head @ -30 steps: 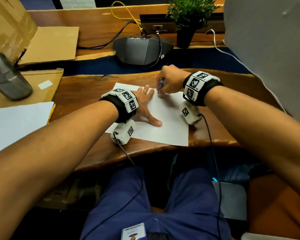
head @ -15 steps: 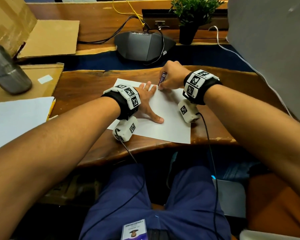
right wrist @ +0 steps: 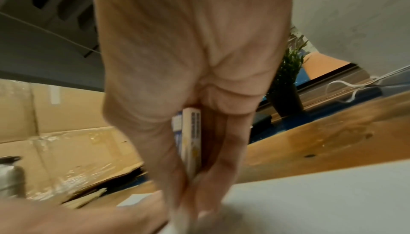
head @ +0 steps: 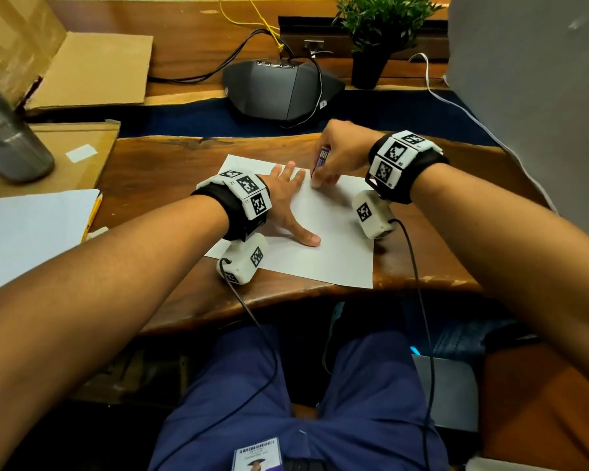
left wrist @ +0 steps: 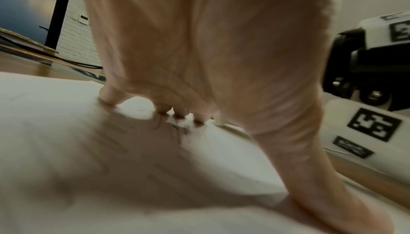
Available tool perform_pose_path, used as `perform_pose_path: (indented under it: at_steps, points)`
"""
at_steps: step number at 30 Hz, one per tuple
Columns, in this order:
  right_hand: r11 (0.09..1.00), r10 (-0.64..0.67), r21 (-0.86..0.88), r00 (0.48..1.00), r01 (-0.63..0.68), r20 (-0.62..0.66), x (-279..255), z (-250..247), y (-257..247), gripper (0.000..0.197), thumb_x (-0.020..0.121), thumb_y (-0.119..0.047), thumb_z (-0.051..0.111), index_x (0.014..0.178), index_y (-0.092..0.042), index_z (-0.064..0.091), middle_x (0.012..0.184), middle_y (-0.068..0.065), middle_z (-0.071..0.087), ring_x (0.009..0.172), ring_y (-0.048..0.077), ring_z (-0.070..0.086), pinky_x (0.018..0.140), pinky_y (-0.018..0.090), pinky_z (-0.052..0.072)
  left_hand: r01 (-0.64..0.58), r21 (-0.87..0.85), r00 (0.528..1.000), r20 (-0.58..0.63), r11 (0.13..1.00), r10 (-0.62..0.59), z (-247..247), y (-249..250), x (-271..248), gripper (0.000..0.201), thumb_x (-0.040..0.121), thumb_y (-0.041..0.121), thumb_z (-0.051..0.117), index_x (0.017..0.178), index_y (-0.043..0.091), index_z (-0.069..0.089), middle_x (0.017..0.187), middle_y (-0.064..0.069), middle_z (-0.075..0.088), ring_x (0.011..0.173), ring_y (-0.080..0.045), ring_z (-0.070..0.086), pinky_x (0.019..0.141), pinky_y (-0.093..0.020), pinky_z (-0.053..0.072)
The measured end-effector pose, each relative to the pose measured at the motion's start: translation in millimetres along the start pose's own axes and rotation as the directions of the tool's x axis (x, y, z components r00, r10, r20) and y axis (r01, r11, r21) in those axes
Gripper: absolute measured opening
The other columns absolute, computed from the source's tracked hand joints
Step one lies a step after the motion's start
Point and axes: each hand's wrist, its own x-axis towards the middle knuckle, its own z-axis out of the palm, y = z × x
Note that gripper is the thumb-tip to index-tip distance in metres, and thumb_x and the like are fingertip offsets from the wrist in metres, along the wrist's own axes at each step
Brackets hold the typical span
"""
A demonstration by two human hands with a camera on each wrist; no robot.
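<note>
A white sheet of paper (head: 327,256) lies on the wooden desk (head: 170,164). My left hand (head: 295,205) presses flat on it, fingers spread and thumb out to the right. In the left wrist view the fingertips (left wrist: 180,113) touch the paper (left wrist: 66,141) beside faint pencil marks. My right hand (head: 322,180) pinches a small white eraser in a blue-purple sleeve (head: 321,158) and holds its end down on the sheet's far edge, just right of the left fingers. The right wrist view shows the eraser (right wrist: 191,137) upright between thumb and fingers.
A metal bottle (head: 11,141) and cardboard (head: 92,69) are at the left, with a paper stack (head: 31,229) and yellow pencil (head: 92,212). A dark conference phone (head: 279,86) and potted plant (head: 374,39) stand behind. A grey panel (head: 541,96) rises at the right.
My right hand with the eraser has shifted slightly along the sheet's far edge. The left hand stays flat in the same spot.
</note>
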Motion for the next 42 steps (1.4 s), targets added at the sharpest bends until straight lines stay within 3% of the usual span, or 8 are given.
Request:
perform_pose_path:
  at_steps: [10,16,21,26,29,32,37,42]
  points:
    - [0.999,0.049,0.005,0.987,-0.049,-0.150,12,-3,4,0.032,0.069,-0.026,0.090,0.090,-0.013,0.071,0.088,0.003,0.072,0.065,0.006,0.062,0.050,0.017,0.045,-0.009,-0.009,1.000,0.012,1.000,0.009,0,1,-1,0.161,0.029,0.093,0.054,0.152,0.025,-0.023,0.159,0.001,-0.031,0.149,-0.023,-0.020,0.119,-0.051,0.002]
    - [1.000,0.023,-0.007,0.997,-0.022,0.068,6,3,6,0.023,0.070,-0.027,0.090,0.080,-0.016,0.072,0.070,-0.004,0.072,0.055,0.001,0.065,0.042,0.010,0.042,-0.006,-0.014,1.000,0.022,1.000,0.006,0,0,2,0.160,0.031,0.093,0.056,0.152,0.025,-0.024,0.158,0.001,-0.032,0.148,-0.024,-0.022,0.119,-0.051,0.001]
    - [0.998,0.048,-0.036,0.989,-0.053,-0.140,11,-5,5,0.036,0.069,-0.026,0.090,0.097,-0.009,0.073,0.093,0.005,0.074,0.073,0.013,0.067,0.056,0.020,0.049,-0.003,-0.011,1.000,0.013,1.000,0.003,-1,1,0,0.156,0.037,0.090,0.060,0.152,0.024,-0.023,0.159,0.000,-0.031,0.148,-0.024,-0.021,0.119,-0.051,0.001]
    - [0.999,-0.052,0.006,0.977,0.052,0.205,-4,8,-4,0.026,0.069,-0.028,0.090,0.089,-0.015,0.078,0.079,-0.002,0.077,0.067,0.006,0.072,0.054,0.012,0.050,-0.018,-0.020,1.000,0.007,1.000,0.019,1,-2,0,0.156,0.036,0.094,0.057,0.152,0.027,-0.024,0.158,0.000,-0.032,0.148,-0.025,-0.022,0.119,-0.052,0.002]
    - [1.000,-0.013,0.000,0.999,0.013,0.030,6,6,0,0.032,0.068,-0.034,0.090,0.089,-0.014,0.077,0.082,-0.001,0.077,0.073,0.011,0.072,0.066,0.024,0.058,-0.015,-0.001,1.000,0.005,1.000,0.015,1,-1,0,0.158,0.033,0.094,0.054,0.152,0.025,-0.024,0.158,0.000,-0.032,0.148,-0.024,-0.022,0.119,-0.051,0.002]
    - [1.000,0.017,-0.003,0.991,-0.018,-0.135,15,0,2,0.035,0.068,-0.032,0.090,0.092,-0.012,0.074,0.090,0.004,0.075,0.072,0.011,0.068,0.055,0.019,0.051,-0.012,0.009,1.000,0.004,1.000,0.012,0,0,-1,0.159,0.032,0.095,0.053,0.152,0.024,-0.024,0.158,0.001,-0.032,0.148,-0.024,-0.022,0.119,-0.051,0.002]
    - [0.999,-0.036,0.033,0.986,0.031,0.164,3,3,-6,0.019,0.070,-0.027,0.090,0.080,-0.017,0.076,0.066,-0.008,0.074,0.056,-0.001,0.068,0.051,0.010,0.050,-0.022,0.007,1.000,0.011,1.000,0.022,1,-2,0,0.160,0.029,0.097,0.051,0.151,0.025,-0.026,0.158,0.001,-0.033,0.148,-0.025,-0.023,0.118,-0.052,0.003]
    - [0.999,0.025,0.042,0.991,-0.020,-0.132,9,0,3,0.031,0.072,-0.029,0.088,0.093,-0.010,0.075,0.086,0.002,0.075,0.070,0.009,0.068,0.061,0.019,0.055,-0.012,0.019,1.000,0.006,1.000,0.012,1,1,-3,0.157,0.035,0.094,0.054,0.152,0.024,-0.024,0.158,0.002,-0.033,0.148,-0.023,-0.021,0.118,-0.052,0.003]
